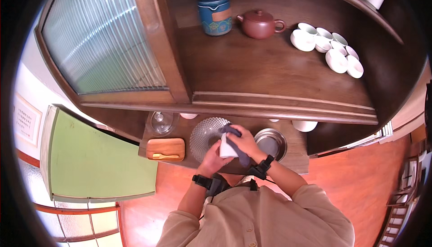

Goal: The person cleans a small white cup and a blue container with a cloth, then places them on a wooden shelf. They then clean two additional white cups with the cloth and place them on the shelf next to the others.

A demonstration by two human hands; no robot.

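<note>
In my left hand is a white cup, held over the front of the wooden counter. My right hand presses a dark grey cloth against the cup's upper side, and the cloth's end hangs down beside it. A textured clear glass bowl lies just left of and behind the hands. To the right, partly behind my right wrist, stands a round stainless steel bowl. The cup's inside is hidden.
A small wooden tray and a glass lid sit left. The cabinet shelf edge overhangs the counter; above are a blue canister, a reddish-brown teapot and several white cups. A white vessel stands right.
</note>
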